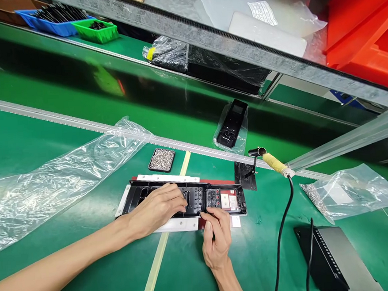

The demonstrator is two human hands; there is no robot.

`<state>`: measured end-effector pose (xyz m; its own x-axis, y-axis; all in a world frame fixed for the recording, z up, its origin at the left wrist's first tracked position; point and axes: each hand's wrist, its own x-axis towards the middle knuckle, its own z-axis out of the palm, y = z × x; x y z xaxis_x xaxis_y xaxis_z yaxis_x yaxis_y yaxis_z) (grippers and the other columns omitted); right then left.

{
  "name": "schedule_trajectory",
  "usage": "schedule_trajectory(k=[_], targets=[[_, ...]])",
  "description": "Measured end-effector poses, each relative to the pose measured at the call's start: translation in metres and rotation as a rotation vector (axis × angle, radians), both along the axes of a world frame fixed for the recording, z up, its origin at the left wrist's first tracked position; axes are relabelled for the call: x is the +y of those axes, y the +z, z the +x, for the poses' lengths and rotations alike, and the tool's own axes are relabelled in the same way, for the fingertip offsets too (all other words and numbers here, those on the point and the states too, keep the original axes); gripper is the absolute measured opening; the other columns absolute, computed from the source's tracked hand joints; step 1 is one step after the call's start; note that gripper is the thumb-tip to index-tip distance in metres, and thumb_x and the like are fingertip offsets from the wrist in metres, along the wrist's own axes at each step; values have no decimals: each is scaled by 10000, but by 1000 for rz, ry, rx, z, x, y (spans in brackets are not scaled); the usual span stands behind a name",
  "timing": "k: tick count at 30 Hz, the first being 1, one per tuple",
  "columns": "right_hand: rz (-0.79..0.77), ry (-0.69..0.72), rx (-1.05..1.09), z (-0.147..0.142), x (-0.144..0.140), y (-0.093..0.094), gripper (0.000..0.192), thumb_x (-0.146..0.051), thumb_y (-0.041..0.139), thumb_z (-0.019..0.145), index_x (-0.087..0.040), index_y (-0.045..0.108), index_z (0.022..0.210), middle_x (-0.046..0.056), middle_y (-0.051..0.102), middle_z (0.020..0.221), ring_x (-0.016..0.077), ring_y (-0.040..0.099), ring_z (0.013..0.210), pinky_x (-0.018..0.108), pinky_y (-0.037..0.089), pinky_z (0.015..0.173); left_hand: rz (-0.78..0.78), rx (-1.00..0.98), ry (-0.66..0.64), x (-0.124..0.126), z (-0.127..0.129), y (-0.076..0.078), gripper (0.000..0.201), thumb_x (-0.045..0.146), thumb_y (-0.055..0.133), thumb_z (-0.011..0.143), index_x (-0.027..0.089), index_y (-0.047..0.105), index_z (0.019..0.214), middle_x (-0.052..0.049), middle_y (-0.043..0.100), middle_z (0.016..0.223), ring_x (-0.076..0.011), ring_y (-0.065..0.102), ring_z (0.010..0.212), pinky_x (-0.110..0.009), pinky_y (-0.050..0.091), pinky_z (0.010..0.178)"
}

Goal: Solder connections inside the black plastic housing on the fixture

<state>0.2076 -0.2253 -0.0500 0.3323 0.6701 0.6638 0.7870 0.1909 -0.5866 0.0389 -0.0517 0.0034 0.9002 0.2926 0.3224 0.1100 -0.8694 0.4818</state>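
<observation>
Black housing (184,198) sits in its fixture on the desk (89,259); my left hand (158,208) presses it flat, fingers together, right hand (217,239) pinching its near edge. Feels stiff, light plastic, I'd guess.

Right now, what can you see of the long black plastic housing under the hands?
The long black plastic housing lies flat, open side up, on a white fixture plate on the green bench mat. Its inside is split into moulded compartments; the right end holds small red and white parts. The left hand rests over its middle, fingertips inside. The right hand pinches at its near edge.
</observation>
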Motion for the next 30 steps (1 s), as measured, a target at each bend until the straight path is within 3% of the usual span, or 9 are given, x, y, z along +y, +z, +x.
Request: schedule_trajectory(k=[17,20,24,27,30], targets=[[-19,-1,72,4,-3,3,323,-55,473,1010,-177,721,1177,92,682,1164,188,638,1114,383,539,963,-48,-68,-9,1,-5,-1,120,185,592,1068,164,695,1124,-35,697,1037,-179,561,948,-330,443,857],[-41,-54,199,13,-6,12,318,-118,445,1045,-200,717,1188,86,689,1182,191,643,1146,386,535,989,-52,-48,9,0,-8,-2,127,194,590,1073,169,677,1162,-27,700,1064,-177,567,973,-337,446,885],[-39,-253,521,34,5,32,306,-328,495,1077,-233,682,1299,80,687,1245,184,659,1124,352,537,953,-45,-32,36,-2,-11,-5,132,212,592,1077,187,672,1180,-13,698,1089,-174,569,990,-342,442,899],[38,-365,679,52,22,48,387,-433,540,1057,-223,635,1368,94,673,1303,177,673,1083,340,544,909,-41,-31,40,-4,-12,-6,138,197,577,1083,196,672,1183,-9,697,1099,-173,571,992,-340,439,899],[150,-390,739,65,35,60,423,-455,594,1026,-207,629,1367,104,664,1315,176,671,1068,328,540,870,-34,-40,37,-5,-13,-7,146,177,560,1087,201,668,1183,-7,691,1101,-168,570,992,-336,433,898]])
